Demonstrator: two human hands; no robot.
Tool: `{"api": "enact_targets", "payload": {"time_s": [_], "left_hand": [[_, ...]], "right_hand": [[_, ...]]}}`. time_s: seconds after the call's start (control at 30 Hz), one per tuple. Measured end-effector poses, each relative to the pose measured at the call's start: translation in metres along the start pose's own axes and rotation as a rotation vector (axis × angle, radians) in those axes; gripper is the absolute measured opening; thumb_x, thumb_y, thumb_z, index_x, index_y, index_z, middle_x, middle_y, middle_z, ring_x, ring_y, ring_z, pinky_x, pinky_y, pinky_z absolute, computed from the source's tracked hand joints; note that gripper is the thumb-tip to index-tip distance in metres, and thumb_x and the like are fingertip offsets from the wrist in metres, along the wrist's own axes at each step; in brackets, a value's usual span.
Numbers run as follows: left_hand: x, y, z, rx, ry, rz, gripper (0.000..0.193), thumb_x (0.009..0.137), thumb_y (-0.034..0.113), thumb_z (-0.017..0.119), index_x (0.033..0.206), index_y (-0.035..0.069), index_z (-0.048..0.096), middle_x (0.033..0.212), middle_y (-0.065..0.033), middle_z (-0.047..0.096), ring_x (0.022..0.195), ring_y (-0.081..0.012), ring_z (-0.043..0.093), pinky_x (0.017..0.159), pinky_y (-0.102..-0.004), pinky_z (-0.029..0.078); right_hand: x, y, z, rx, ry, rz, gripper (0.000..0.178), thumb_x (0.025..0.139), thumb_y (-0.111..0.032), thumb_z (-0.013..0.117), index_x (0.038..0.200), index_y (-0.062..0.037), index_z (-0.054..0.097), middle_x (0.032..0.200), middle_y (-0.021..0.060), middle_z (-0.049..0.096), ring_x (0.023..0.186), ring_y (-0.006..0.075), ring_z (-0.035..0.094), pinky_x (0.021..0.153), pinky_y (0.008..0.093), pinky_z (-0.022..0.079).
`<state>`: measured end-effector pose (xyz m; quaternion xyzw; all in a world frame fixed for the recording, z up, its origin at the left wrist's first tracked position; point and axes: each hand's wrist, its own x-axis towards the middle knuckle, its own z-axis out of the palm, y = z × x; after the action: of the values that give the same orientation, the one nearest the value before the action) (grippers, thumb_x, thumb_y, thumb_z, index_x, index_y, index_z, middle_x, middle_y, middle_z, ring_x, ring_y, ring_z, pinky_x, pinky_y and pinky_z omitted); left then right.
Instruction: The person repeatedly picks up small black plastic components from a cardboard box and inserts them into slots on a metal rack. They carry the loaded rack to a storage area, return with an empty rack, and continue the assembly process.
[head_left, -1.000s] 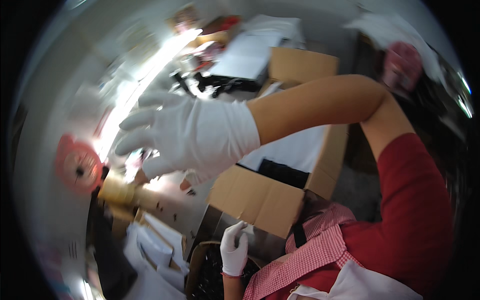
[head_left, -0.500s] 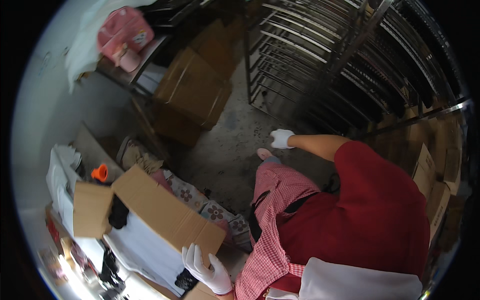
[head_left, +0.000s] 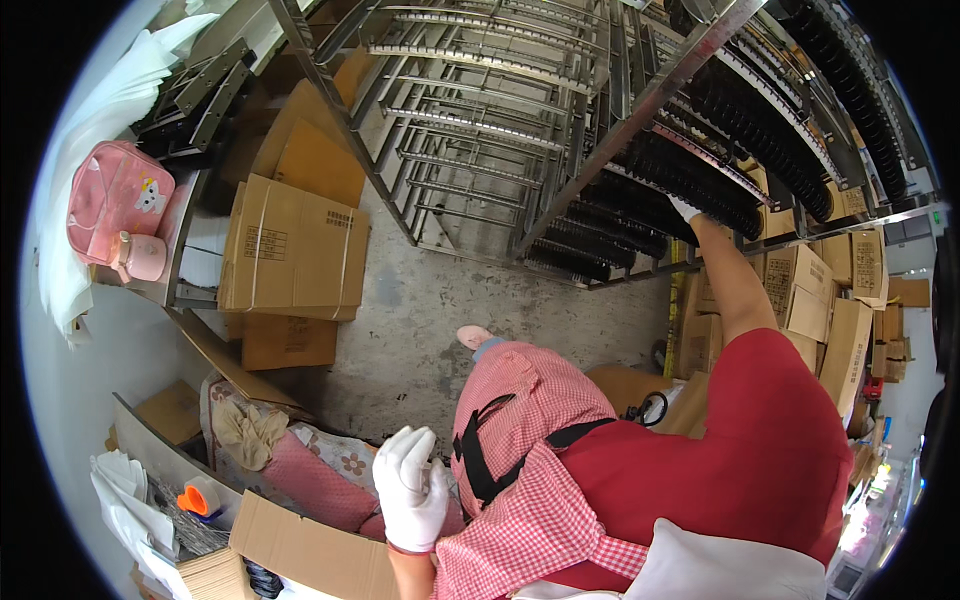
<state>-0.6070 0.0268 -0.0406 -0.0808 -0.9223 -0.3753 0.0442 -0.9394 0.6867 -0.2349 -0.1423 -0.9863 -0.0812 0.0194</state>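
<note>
My left hand, in a white glove, is raised beside my red-checked apron, near the open cardboard box. Its fingers are loosely bent with the thumb apart, and nothing is seen in it. My right arm stretches out to the metal rack. Only a bit of white glove shows of my right hand, which reaches in among rows of black ridged pieces on the rack. Its fingers are hidden there, so what it touches or holds does not show.
Bare rack bars fill the top middle. Strapped cardboard leans at the left, by a shelf with a pink bag and pink cup. Cartons are stacked at the right. An orange roll lies lower left.
My view has turned toward the rack. My right arm has gone from hanging over the floor to reaching into the rack's black pieces. My left hand has lifted off the cardboard box flap.
</note>
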Motion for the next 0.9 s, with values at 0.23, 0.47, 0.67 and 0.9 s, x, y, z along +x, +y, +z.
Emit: {"api": "enact_targets", "payload": {"time_s": [0.23, 0.47, 0.67, 0.9], "left_hand": [[-0.022, -0.011, -0.007, 0.025, -0.104, -0.016, 0.045, 0.074, -0.001, 0.07, 0.118, 0.007, 0.064, 0.114, -0.0121, 0.066, 0.108, -0.033, 0.062, 0.096, -0.0437, 0.047], [-0.136, -0.01, -0.033, -0.009, 0.022, -0.267, 0.041, 0.079, -0.001, 0.068, 0.12, 0.005, 0.065, 0.117, -0.0155, 0.066, 0.109, -0.0342, 0.061, 0.099, -0.0435, 0.046], [-0.156, 0.017, -0.087, 0.203, 0.166, -0.111, 0.043, 0.083, 0.0, 0.065, 0.125, 0.006, 0.064, 0.128, -0.0132, 0.064, 0.125, -0.0353, 0.055, 0.108, -0.046, 0.04], [-0.141, 0.059, -0.199, 0.803, 0.756, -0.059, 0.041, 0.087, 0.013, 0.066, 0.124, -0.001, 0.056, 0.12, -0.0181, 0.062, 0.106, -0.0384, 0.058, 0.09, -0.0459, 0.046]], "right_hand": [[-0.138, -0.105, -0.124, 0.177, 0.261, -0.15, 0.023, 0.077, -0.022, 0.063, 0.095, -0.0093, 0.067, 0.098, 0.0124, 0.069, 0.098, 0.0317, 0.063, 0.086, 0.0445, 0.048], [-0.262, -0.096, -0.171, 0.704, -0.176, -0.229, 0.014, 0.076, -0.01, 0.06, 0.085, -0.0032, 0.069, 0.081, 0.0131, 0.07, 0.078, 0.0266, 0.067, 0.073, 0.0351, 0.052], [-0.279, -0.227, -0.257, 1.011, -0.603, -0.887, 0.013, 0.076, 0.001, 0.056, 0.085, 0.0013, 0.066, 0.082, 0.0064, 0.067, 0.08, 0.0152, 0.064, 0.074, 0.0305, 0.051], [-0.446, -0.446, -0.449, 0.809, 0.61, -2.117, 0.03, 0.056, -0.006, 0.065, 0.085, -0.0116, 0.069, 0.064, 0.002, 0.055, 0.064, 0.0238, 0.054, 0.065, 0.0368, 0.041]]}}
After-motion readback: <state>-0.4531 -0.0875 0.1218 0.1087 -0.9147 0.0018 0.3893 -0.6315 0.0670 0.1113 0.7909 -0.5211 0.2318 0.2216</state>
